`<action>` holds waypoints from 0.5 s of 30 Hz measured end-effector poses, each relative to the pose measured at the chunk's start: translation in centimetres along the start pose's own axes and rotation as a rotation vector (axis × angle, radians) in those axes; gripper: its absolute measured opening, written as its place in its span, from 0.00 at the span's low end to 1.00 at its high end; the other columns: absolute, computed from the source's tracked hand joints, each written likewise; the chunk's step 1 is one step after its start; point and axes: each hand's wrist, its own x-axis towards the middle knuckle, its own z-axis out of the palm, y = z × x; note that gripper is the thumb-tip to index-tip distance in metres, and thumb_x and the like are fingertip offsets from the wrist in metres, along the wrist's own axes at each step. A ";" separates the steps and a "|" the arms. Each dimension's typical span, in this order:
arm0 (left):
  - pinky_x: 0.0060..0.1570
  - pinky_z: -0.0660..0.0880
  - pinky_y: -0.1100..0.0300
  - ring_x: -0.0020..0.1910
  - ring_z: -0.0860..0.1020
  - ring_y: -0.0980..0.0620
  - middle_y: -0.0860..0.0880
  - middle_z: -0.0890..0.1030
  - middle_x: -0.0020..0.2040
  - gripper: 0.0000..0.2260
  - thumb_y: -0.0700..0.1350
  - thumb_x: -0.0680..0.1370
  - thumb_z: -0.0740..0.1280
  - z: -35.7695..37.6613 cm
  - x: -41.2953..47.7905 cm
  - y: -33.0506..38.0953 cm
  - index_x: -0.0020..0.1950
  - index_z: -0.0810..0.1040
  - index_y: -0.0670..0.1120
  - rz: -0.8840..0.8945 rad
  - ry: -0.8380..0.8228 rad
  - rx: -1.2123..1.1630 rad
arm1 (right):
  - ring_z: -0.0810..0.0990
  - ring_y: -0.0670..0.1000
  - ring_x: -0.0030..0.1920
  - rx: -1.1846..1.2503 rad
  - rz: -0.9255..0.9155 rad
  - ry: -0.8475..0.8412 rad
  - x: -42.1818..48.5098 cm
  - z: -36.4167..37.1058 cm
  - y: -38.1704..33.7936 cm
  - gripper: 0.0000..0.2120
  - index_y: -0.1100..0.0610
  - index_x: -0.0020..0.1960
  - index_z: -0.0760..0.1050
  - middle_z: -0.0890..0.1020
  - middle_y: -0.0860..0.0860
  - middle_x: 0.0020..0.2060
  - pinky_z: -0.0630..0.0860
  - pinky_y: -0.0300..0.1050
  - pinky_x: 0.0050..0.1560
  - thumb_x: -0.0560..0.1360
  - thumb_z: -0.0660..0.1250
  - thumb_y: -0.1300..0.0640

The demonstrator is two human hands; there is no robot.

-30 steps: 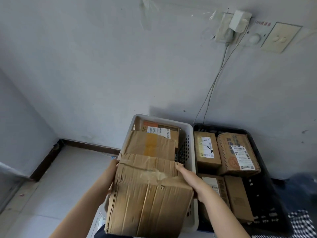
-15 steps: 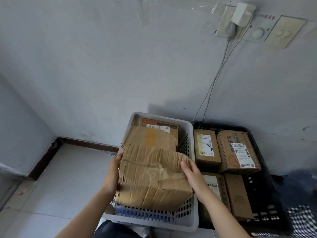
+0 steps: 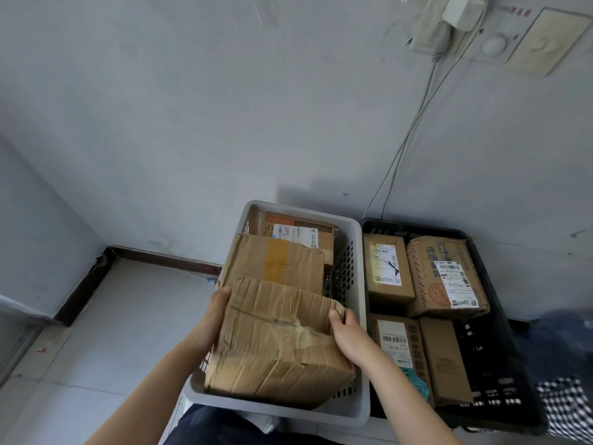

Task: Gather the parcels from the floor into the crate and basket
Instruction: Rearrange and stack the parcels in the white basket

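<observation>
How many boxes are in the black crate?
4. In the black crate: a back-left box, a back-right box, a front-left box and a front-right box. More may be hidden underneath.

Rear wall [image 3: 224, 107]: pale grey paint, scuffed, evenly lit with soft shadow low down. Left wall [image 3: 38, 236]: same finish, meeting the rear wall at a corner. Skirting board [image 3: 167, 260]: dark, running along the base of both walls. Floor [image 3: 122, 332]: light tiles with visible joints. Upper right, wall-mounted: white plug adapter [image 3: 462, 8], round knob [image 3: 494, 44], cream switch plate [image 3: 545, 43]. Two thin cables [image 3: 414, 123] hang down from the adapter. Lower right: black-and-white checked cloth [image 3: 564, 409].
</observation>
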 end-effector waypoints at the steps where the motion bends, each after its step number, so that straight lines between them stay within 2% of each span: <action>1: 0.66 0.69 0.50 0.64 0.74 0.48 0.47 0.77 0.60 0.43 0.80 0.64 0.57 0.3 0.5 -0.6 0.64 0.73 0.48 0.016 0.025 0.043 | 0.65 0.57 0.74 -0.012 0.023 -0.022 0.1 -0.1 0.8 0.29 0.52 0.80 0.50 0.65 0.55 0.75 0.63 0.50 0.71 0.83 0.49 0.41; 2: 0.66 0.68 0.52 0.63 0.73 0.51 0.50 0.74 0.60 0.45 0.80 0.61 0.59 0.7 0.4 -1.1 0.64 0.70 0.48 0.020 0.026 0.073 | 0.66 0.56 0.73 -0.023 0.043 -0.042 0.3 -0.1 1.9 0.30 0.51 0.80 0.50 0.66 0.54 0.75 0.64 0.51 0.71 0.83 0.51 0.41; 3: 0.65 0.68 0.54 0.62 0.72 0.53 0.52 0.72 0.59 0.42 0.79 0.63 0.61 1.3 0.1 -1.5 0.64 0.67 0.49 -0.007 -0.007 0.096 | 0.67 0.56 0.73 -0.041 0.059 -0.056 0.4 -0.1 3.0 0.30 0.51 0.80 0.50 0.66 0.53 0.74 0.65 0.51 0.72 0.82 0.53 0.41; 5: 0.62 0.69 0.56 0.62 0.71 0.51 0.53 0.70 0.61 0.33 0.70 0.70 0.65 2.5 -0.8 -2.8 0.67 0.60 0.53 -0.129 -0.144 0.109 | 0.68 0.56 0.72 -0.128 0.075 -0.051 0.4 0.5 4.5 0.31 0.50 0.80 0.49 0.66 0.53 0.75 0.67 0.51 0.71 0.82 0.56 0.42; 6: 0.61 0.70 0.55 0.63 0.72 0.49 0.51 0.70 0.64 0.30 0.63 0.75 0.66 2.5 -0.7 -4.2 0.69 0.58 0.52 -0.186 -0.140 0.123 | 0.68 0.56 0.72 -0.178 0.074 -0.046 0.4 1.0 4.7 0.32 0.50 0.80 0.48 0.65 0.53 0.75 0.68 0.51 0.70 0.82 0.55 0.42; 8: 0.65 0.69 0.51 0.67 0.71 0.43 0.43 0.70 0.69 0.23 0.47 0.81 0.62 2.1 0.2 -7.1 0.74 0.59 0.46 -0.196 -0.004 0.222 | 0.67 0.57 0.73 -0.232 0.073 -0.080 0.4 2.9 4.4 0.32 0.48 0.80 0.44 0.59 0.55 0.78 0.67 0.51 0.71 0.82 0.53 0.41; 9: 0.67 0.66 0.51 0.69 0.69 0.42 0.41 0.69 0.71 0.22 0.42 0.82 0.59 2.0 0.8 -8.1 0.76 0.59 0.44 -0.200 0.063 0.306 | 0.66 0.57 0.73 -0.263 0.080 -0.107 0.3 4.1 4.1 0.33 0.47 0.80 0.41 0.55 0.56 0.79 0.67 0.52 0.71 0.82 0.52 0.41; 12: 0.70 0.64 0.51 0.71 0.67 0.41 0.41 0.68 0.73 0.23 0.38 0.82 0.56 2.7 1.1 -8.7 0.77 0.59 0.42 -0.204 0.110 0.395 | 0.59 0.60 0.76 -0.341 0.120 -0.102 0.7 6.7 4.1 0.36 0.49 0.79 0.31 0.44 0.58 0.79 0.62 0.54 0.74 0.83 0.53 0.46; 15: 0.67 0.66 0.52 0.70 0.68 0.42 0.41 0.68 0.72 0.25 0.38 0.81 0.59 3.3 1.4 -8.2 0.77 0.57 0.43 -0.178 0.023 0.458 | 0.54 0.60 0.78 -0.291 0.123 -0.098 1.8 5.9 5.4 0.37 0.47 0.78 0.29 0.43 0.58 0.79 0.57 0.53 0.76 0.83 0.54 0.51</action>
